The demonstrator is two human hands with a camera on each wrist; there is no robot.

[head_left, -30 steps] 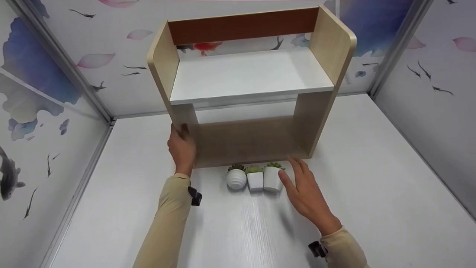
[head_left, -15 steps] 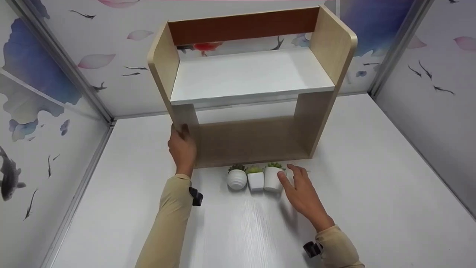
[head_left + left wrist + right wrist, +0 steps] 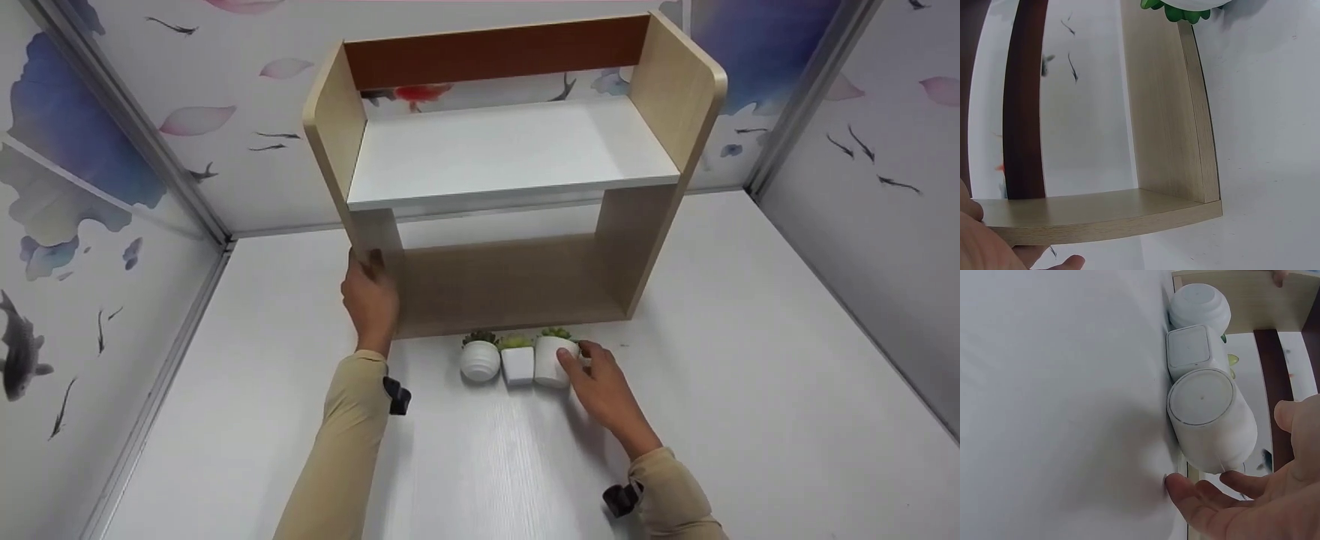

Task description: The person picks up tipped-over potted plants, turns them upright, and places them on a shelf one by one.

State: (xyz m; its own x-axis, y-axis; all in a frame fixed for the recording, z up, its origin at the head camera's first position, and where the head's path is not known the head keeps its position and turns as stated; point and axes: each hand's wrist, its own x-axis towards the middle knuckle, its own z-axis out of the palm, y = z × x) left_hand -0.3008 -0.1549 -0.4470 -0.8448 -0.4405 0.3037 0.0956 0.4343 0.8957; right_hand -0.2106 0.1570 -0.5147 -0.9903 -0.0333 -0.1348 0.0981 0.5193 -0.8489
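My left hand (image 3: 371,306) grips the left side panel of a small wooden desk shelf (image 3: 514,154), low down near its front edge. Three white pots with succulents lie in a row on their sides before the shelf, bases towards me. Ribbed and round is the left pot (image 3: 480,362); the middle pot (image 3: 517,366) is square; the right pot (image 3: 551,364) is the larger, rounded one. Around that right pot comes my right hand (image 3: 609,390), fingers along its right side and thumb spread. In the right wrist view a fingertip (image 3: 1231,478) meets the pot's side, while the thumb stands apart from it.
The shelf stands on a white table (image 3: 465,465), with a white middle board (image 3: 510,150) and a brown back strip (image 3: 499,56). Printed panels (image 3: 97,150) enclose the table at the back and both sides.
My right hand has moved slightly left and closer to the right pot, and its fingers have drawn in. The left hand keeps its hold on the shelf.
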